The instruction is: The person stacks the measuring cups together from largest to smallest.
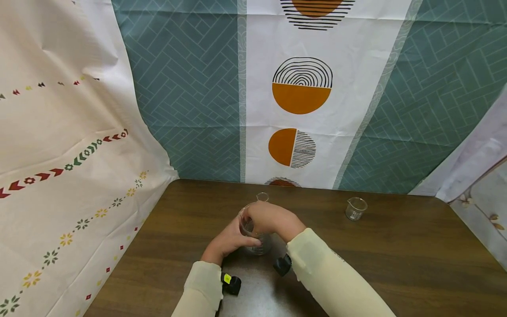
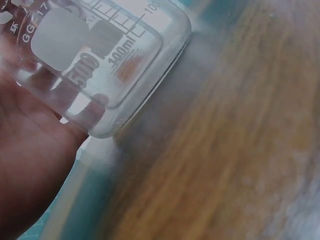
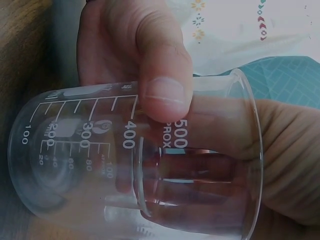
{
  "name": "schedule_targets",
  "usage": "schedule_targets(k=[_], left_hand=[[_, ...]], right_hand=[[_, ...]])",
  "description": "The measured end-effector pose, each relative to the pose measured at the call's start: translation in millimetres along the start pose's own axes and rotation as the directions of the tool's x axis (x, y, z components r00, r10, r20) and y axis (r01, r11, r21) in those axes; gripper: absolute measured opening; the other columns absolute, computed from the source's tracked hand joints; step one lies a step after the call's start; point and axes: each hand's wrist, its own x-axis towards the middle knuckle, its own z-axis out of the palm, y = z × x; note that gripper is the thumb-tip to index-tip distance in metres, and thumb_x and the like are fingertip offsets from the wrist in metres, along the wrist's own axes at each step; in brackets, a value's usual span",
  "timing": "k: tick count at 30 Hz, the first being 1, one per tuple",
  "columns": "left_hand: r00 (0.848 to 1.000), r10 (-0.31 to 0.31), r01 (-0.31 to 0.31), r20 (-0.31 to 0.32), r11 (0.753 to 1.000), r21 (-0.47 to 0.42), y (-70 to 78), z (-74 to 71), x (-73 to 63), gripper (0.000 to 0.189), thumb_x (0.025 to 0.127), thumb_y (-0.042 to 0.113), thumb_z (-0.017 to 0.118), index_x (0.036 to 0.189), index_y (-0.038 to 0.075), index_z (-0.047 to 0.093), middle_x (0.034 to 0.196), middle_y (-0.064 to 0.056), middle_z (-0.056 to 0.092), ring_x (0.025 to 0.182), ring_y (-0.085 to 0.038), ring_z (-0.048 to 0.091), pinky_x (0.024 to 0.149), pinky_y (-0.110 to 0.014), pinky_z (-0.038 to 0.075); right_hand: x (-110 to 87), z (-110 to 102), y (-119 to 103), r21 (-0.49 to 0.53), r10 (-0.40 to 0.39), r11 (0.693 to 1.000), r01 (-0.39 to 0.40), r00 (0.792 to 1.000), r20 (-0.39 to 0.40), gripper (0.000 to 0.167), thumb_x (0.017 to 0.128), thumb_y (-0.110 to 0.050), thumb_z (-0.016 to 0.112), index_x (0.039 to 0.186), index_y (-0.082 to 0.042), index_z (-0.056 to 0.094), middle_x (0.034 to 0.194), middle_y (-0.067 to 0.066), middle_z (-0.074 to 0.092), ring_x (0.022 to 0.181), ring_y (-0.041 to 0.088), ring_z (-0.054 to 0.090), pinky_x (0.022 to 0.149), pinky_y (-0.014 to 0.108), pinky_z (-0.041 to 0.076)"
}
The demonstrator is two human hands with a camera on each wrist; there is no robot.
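My left hand (image 1: pixel 233 237) grips a large clear glass beaker (image 1: pixel 259 249) marked 500, its thumb across the front wall. In the right wrist view that thumb (image 3: pixel 165 82) presses near the 400 and 500 lines. My right hand (image 1: pixel 271 218) reaches in through the large beaker's mouth, and its fingers show through the glass. Inside stands a smaller beaker (image 3: pixel 75 162) marked 100 ml, low in the large one. The right fingers pinch this small beaker near its rim. In the left wrist view, the large beaker's base (image 2: pixel 150 95) appears close over the wooden surface.
A small glass beaker (image 1: pixel 356 209) stands toward the back right of the brown wooden table (image 1: pixel 396 259). Another glass rim (image 1: pixel 262 197) shows just behind my hands. A patterned cloth (image 1: pixel 190 88) hangs along the back edge, and a white cloth (image 1: pixel 79 211) borders the left.
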Motion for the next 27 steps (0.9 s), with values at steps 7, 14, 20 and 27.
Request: schedule_targets(k=[7, 14, 20, 27], left_hand=[[1.000, -0.005, 0.005, -0.008, 1.000, 0.005, 1.5, -0.2, -1.1, 0.096, 0.080, 0.007, 0.077, 0.152, 0.027, 0.018, 0.155, 0.000, 0.031, 0.132, -0.015, 0.043, 0.103, -0.023, 0.042], [1.000, -0.021, 0.021, -0.015, 1.000, 0.022, -0.3, -0.7, -1.3, 0.094, 0.080, 0.008, 0.077, 0.152, 0.027, 0.019, 0.153, 0.000, 0.033, 0.132, -0.018, 0.043, 0.103, -0.023, 0.042], [1.000, -0.023, 0.024, -0.015, 1.000, 0.019, 0.6, 0.3, -1.3, 0.095, 0.080, 0.007, 0.077, 0.152, 0.027, 0.019, 0.153, 0.000, 0.032, 0.132, -0.017, 0.043, 0.102, -0.023, 0.042], [1.000, -0.006, 0.006, -0.011, 1.000, 0.015, 0.0, 0.1, -0.8, 0.094, 0.080, 0.006, 0.077, 0.152, 0.027, 0.019, 0.152, -0.001, 0.034, 0.127, -0.015, 0.046, 0.100, -0.024, 0.044]], right_hand=[[1.5, -0.1, -0.4, 0.008, 0.011, 1.000, -0.011, 1.000, 0.005, 0.026, 0.077, -0.013, 0.081, 0.101, -0.018, 0.073, 0.100, -0.006, 0.069, 0.080, 0.006, 0.057, 0.075, 0.024, 0.053], [1.1, 0.6, -1.2, 0.022, 0.031, 0.999, -0.031, 0.999, 0.008, 0.025, 0.077, -0.013, 0.080, 0.101, -0.020, 0.073, 0.102, -0.006, 0.069, 0.082, 0.006, 0.058, 0.077, 0.024, 0.054], [0.8, 0.7, -1.0, 0.008, 0.030, 1.000, -0.030, 1.000, 0.009, 0.024, 0.079, -0.013, 0.079, 0.101, -0.020, 0.073, 0.103, -0.006, 0.069, 0.083, 0.005, 0.058, 0.077, 0.024, 0.053], [1.9, 1.8, -1.3, 0.011, 0.048, 0.999, -0.048, 0.999, 0.013, 0.025, 0.078, -0.013, 0.080, 0.099, -0.023, 0.072, 0.101, -0.008, 0.067, 0.083, 0.005, 0.058, 0.076, 0.024, 0.053]])
